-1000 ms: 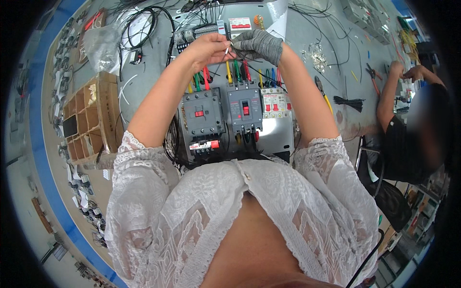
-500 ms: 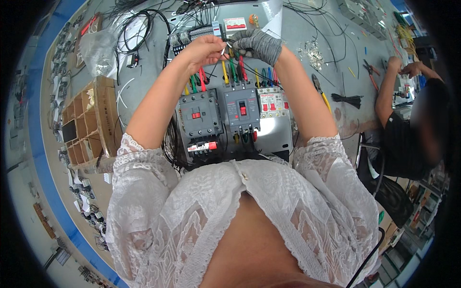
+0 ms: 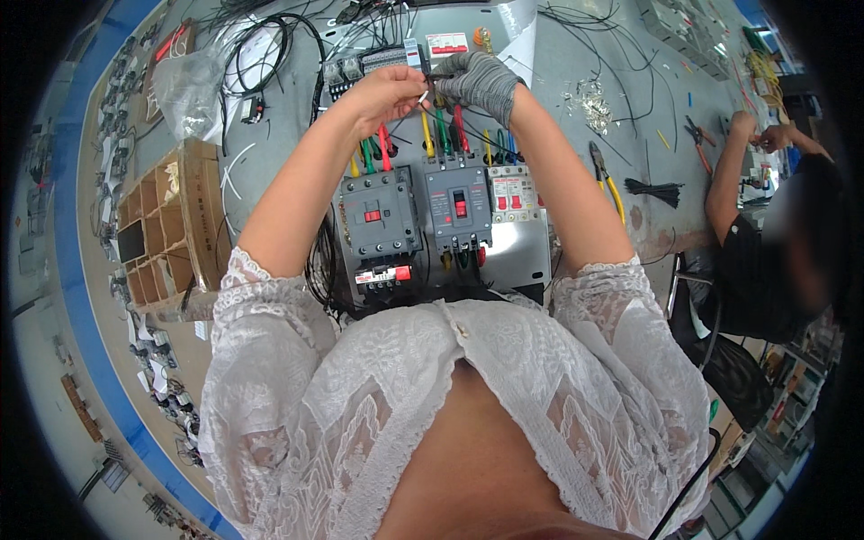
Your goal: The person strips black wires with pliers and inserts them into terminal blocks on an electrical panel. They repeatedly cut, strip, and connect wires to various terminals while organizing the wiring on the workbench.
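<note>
My left hand [image 3: 389, 92], bare, pinches a thin black wire with a white tip above the panel. My right hand [image 3: 477, 81], in a grey knit glove, grips the same wire end right beside it; the two hands touch. Below them a metal mounting plate [image 3: 526, 256] carries two grey contactors [image 3: 378, 216] and a white breaker [image 3: 511, 191]. Red, green and yellow wires [image 3: 432, 135] rise from the tops of these devices toward my hands.
A compartmented cardboard box [image 3: 171, 225] stands at the left. Coiled black cables [image 3: 261, 54] and a plastic bag lie at the back left. Yellow-handled pliers [image 3: 605, 175] and black cable ties [image 3: 655, 189] lie to the right. Another person [image 3: 765, 225] works at the right edge.
Both hands stay together above the panel, holding the wire end; they have shifted only slightly. The view has tipped a little.
</note>
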Available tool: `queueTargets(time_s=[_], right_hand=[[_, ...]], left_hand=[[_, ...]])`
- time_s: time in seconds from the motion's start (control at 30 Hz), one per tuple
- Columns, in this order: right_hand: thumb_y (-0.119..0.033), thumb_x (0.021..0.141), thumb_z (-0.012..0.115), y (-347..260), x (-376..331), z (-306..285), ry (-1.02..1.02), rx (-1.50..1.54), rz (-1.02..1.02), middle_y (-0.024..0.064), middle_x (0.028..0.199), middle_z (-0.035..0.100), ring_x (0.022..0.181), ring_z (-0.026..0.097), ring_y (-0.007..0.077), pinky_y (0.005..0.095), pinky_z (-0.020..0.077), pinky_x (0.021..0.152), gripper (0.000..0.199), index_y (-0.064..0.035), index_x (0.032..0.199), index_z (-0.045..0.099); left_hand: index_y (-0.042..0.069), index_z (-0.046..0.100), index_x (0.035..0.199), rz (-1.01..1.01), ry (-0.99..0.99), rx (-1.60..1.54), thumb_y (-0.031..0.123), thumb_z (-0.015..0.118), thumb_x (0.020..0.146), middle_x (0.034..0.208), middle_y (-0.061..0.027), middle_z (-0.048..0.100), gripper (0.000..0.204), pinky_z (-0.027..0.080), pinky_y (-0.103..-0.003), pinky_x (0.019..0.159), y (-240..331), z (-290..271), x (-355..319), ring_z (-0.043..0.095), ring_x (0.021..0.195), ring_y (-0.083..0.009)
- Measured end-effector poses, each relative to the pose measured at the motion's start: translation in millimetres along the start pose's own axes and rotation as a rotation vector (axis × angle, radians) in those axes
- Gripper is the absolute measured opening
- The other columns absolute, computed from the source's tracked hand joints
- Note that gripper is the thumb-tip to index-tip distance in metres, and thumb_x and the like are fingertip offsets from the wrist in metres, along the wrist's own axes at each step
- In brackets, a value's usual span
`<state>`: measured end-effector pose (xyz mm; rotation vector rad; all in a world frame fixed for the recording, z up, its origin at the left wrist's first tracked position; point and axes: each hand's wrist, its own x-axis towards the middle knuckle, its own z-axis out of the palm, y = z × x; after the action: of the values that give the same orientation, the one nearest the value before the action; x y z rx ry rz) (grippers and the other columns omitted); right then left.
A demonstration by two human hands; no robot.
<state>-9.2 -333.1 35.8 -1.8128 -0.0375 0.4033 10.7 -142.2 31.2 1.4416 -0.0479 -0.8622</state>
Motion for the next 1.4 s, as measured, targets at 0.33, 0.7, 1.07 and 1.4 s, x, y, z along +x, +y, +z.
queueTargets(time_s=[0.33, 0.7, 1.07, 1.4], right_hand=[[-0.011, 0.078, 0.070, 5.1, 9.4, -5.3, -0.121, -0.094, 0.067, 0.0057, 0.085, 0.066, 0.068, 0.060, 0.0099, 0.0246, 0.0486, 0.059, 0.031, -0.0021, 0.107, 0.063], [-0.016, 0.081, 0.068, 16.7, 7.1, -1.1, -0.097, 0.180, 0.104, 0.0022, 0.077, 0.065, 0.060, 0.057, 0.0100, 0.0236, 0.0458, 0.053, 0.022, -0.0047, 0.100, 0.065], [-0.022, 0.079, 0.062, 7.3, 14.2, 2.3, -0.050, -0.681, -0.174, 0.0174, 0.094, 0.065, 0.085, 0.063, 0.0312, 0.0374, 0.0488, 0.075, 0.028, -0.0077, 0.102, 0.063], [-0.013, 0.083, 0.058, -4.5, 4.1, -4.0, 0.079, -1.039, -0.138, 0.0128, 0.091, 0.066, 0.084, 0.064, 0.0296, 0.0386, 0.0493, 0.075, 0.023, -0.0112, 0.106, 0.062]], left_hand=[[0.007, 0.055, 0.084, 0.017, 0.055, 0.240, 0.013, 0.064, 0.083, 0.072, 0.0010, 0.059, 0.010, 0.037, -0.018, 0.052, 0.2, 2.4, 9.5, 0.055, 0.061, -0.0047], [0.007, 0.056, 0.083, 0.033, 0.095, 0.317, 0.017, 0.060, 0.086, 0.074, -0.0011, 0.063, 0.011, 0.043, -0.018, 0.057, -0.1, 7.9, 8.9, 0.058, 0.066, -0.0047], [0.009, 0.060, 0.083, -0.050, 0.162, 0.284, 0.026, 0.063, 0.087, 0.079, -0.0006, 0.066, 0.019, 0.045, -0.018, 0.060, 2.3, 13.5, 7.0, 0.061, 0.069, -0.0053], [0.004, 0.051, 0.087, -0.024, 0.183, 0.245, 0.014, 0.060, 0.088, 0.073, -0.0031, 0.063, 0.013, 0.050, -0.020, 0.057, -0.8, 21.3, 3.4, 0.066, 0.072, -0.0116]])
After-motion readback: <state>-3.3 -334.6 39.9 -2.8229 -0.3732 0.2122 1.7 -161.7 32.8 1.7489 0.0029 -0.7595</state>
